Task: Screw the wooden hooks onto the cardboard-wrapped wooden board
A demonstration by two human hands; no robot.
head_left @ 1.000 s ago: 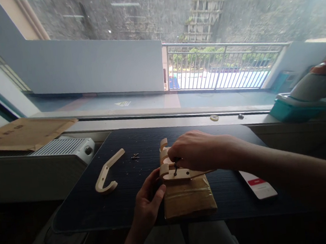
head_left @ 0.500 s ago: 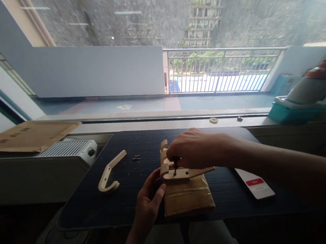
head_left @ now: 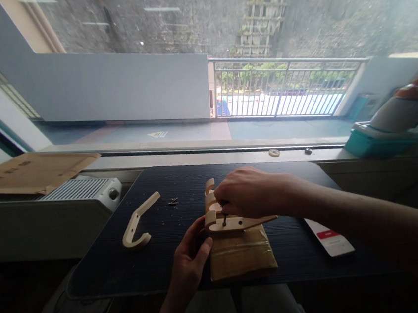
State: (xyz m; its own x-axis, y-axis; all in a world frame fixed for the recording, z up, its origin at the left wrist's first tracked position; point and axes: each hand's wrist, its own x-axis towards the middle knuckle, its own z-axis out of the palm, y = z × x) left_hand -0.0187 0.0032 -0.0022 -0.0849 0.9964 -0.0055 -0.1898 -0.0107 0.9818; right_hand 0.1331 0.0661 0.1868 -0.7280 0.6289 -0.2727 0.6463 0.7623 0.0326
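A pale wooden hook (head_left: 234,222) lies on a wooden board (head_left: 240,253) at the front of a dark table (head_left: 159,251). My right hand (head_left: 248,193) is closed in a pinch on a small dark screw (head_left: 223,218) standing in the hook's hole. My left hand (head_left: 190,260) is closed on the left edge of the board, thumb against the hook's curved end. More hooks stick up behind my right hand (head_left: 209,191). A loose wooden hook (head_left: 137,224) lies to the left, with small screws (head_left: 173,200) beside it.
A white card with a red band (head_left: 329,237) lies right of the board. A white heater (head_left: 81,190) under brown cardboard (head_left: 27,171) stands at the left. On the sill are a tape roll (head_left: 274,152) and a teal box (head_left: 377,143). Crumbs of sawdust dot the table.
Only the camera view shifts slightly. Both hands stay in place, the right fingers still pinched at the screw in the hook.
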